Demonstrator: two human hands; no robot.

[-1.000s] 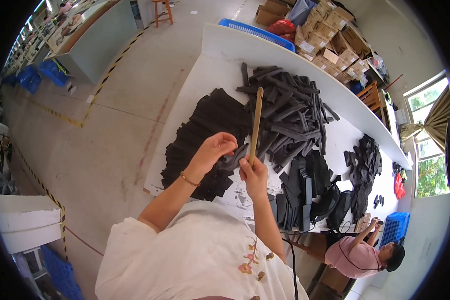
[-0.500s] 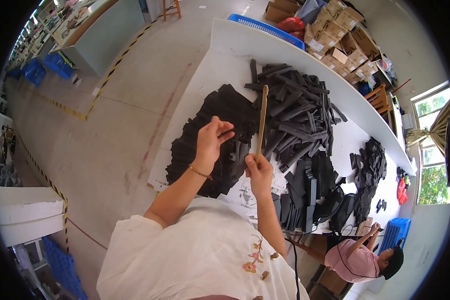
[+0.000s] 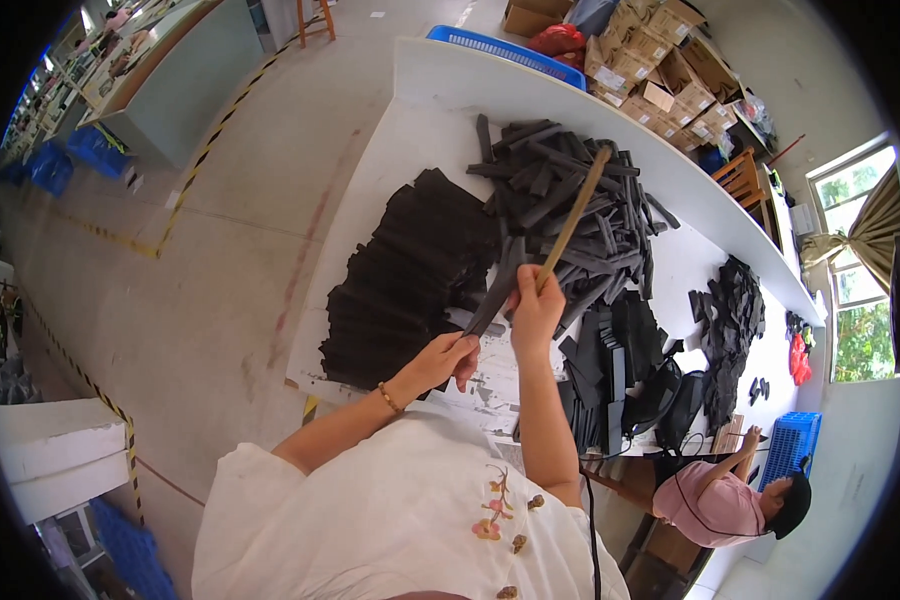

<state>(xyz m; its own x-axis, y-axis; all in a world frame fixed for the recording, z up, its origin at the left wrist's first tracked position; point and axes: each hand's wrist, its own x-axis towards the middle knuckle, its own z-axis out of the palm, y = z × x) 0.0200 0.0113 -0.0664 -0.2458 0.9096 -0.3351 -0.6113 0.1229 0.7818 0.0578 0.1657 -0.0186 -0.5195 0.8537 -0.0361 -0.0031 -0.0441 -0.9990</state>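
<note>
My left hand (image 3: 448,360) grips the lower end of a black fabric strip (image 3: 496,290), which looks folded or tubular. The strip slants up and to the right over the table. In my right hand (image 3: 537,308) is a slim wooden stick (image 3: 582,205), its far end pointing up to the right. The right fingertips are beside the strip and seem to touch it. Fanned black fabric pieces (image 3: 400,275) lie left of the strip. A heap of narrow black strips (image 3: 540,185) lies beyond my right hand, partly behind the stick.
The white table (image 3: 420,130) has a raised back edge. Black pouch-like items (image 3: 660,400) and another black pile (image 3: 727,340) lie to the right. A co-worker in pink (image 3: 720,500) sits at lower right. Cartons (image 3: 660,70) and a blue basket (image 3: 510,55) stand behind.
My left hand was raised with nothing in it; it has come down and now holds a black strip. My right hand has moved up, tilting the stick to the right.
</note>
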